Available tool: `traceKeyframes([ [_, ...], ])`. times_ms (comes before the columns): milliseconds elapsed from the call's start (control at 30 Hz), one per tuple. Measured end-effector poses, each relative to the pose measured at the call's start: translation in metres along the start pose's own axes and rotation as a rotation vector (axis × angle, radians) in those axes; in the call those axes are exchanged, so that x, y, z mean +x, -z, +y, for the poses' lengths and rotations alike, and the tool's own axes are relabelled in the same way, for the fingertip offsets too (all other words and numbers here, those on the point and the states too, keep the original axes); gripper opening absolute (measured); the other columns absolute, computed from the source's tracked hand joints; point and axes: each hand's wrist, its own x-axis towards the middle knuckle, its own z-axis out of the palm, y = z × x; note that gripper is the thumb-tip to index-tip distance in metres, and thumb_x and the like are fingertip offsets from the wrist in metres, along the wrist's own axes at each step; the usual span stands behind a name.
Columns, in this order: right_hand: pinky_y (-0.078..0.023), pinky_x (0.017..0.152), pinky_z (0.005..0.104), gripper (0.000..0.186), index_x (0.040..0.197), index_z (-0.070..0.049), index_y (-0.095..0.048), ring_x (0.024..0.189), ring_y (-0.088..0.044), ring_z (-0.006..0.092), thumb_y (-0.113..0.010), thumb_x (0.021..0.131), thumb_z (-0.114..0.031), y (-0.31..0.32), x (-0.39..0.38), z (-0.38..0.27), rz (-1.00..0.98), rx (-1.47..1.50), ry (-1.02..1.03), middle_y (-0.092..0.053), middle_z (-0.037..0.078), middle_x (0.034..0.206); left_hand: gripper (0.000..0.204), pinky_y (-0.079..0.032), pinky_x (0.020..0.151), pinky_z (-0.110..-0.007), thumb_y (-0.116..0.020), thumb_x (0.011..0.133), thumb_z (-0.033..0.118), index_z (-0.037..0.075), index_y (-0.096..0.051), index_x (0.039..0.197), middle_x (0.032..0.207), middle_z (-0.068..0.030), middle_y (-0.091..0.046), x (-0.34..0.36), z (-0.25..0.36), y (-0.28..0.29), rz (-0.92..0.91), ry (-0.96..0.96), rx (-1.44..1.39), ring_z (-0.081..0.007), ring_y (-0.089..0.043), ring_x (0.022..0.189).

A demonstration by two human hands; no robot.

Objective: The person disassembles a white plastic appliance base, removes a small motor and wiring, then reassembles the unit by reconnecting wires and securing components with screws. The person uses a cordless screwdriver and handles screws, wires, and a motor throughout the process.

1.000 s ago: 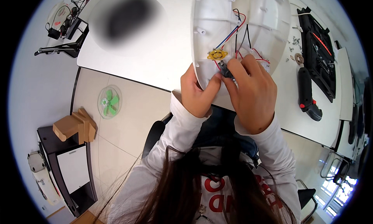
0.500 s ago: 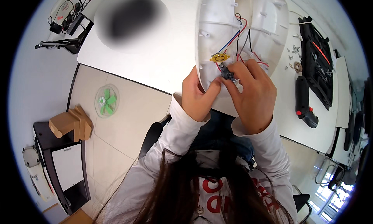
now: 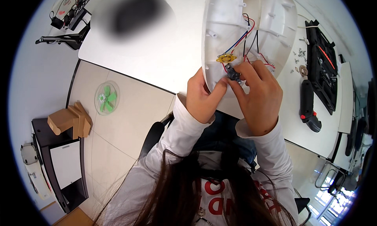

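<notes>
Upper centre of frame: we log a white shell (image 3: 224, 30), hollow side toward us, its far end running past the upper border. Its lower tip sits near the front edge of the white table (image 3: 176, 41). Left hand (image 3: 203, 98) is wrapped around the lower-left rim; right hand (image 3: 260, 98) pinches a small dark grey part (image 3: 233, 73) inside the shell, just below a yellow disc (image 3: 226, 58). Left thumb tip reaches the part's side; contact is hard for us to judge. For movement, we see tabletop extending left of the shell; the right side is tighter, with loose screws (image 3: 301, 53), a black-and-red driver (image 3: 309, 106) and a black tool case (image 3: 324, 69). Writing: large red letters on the white top (image 3: 214, 186), lower centre, partly behind hair.
</notes>
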Motion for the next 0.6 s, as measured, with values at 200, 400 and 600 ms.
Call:
traceKeyframes([
  [200,-0.045,0.058,0.0337,0.028,0.085,-0.010,-0.057,0.070,-0.057,0.0230,-0.076,0.065,-0.011,-0.0006,-0.0004,0.0010,-0.007,0.013,-0.004,-0.052,0.004,0.077,0.024,-0.047,0.072,-0.025,-0.057,0.085,0.006,-0.005,-0.054,0.106,0.089,-0.0079,-0.064,0.0010,-0.0055,0.0006,0.015,-0.014,0.018,-0.0102,-0.056,0.081],
  [400,-0.045,0.058,0.0343,0.028,0.085,-0.010,-0.056,0.070,-0.057,0.0238,-0.075,0.064,-0.010,-0.0011,-0.0013,0.0022,-0.007,0.024,0.000,-0.051,0.004,0.077,0.025,-0.047,0.070,-0.025,-0.059,0.084,0.006,-0.005,-0.053,0.105,0.088,-0.0079,-0.064,0.0015,-0.0083,0.0009,0.026,-0.022,0.039,-0.0096,-0.056,0.080],
  [600,-0.044,0.058,0.0344,0.029,0.085,-0.010,-0.057,0.069,-0.057,0.0242,-0.074,0.062,-0.008,-0.0031,-0.0022,0.0035,0.017,0.053,-0.001,-0.052,0.004,0.077,0.026,-0.048,0.070,-0.026,-0.062,0.082,0.005,-0.004,-0.054,0.104,0.088,-0.0078,-0.065,0.0020,-0.0047,-0.0002,0.029,-0.034,0.071,-0.0104,-0.057,0.079],
])
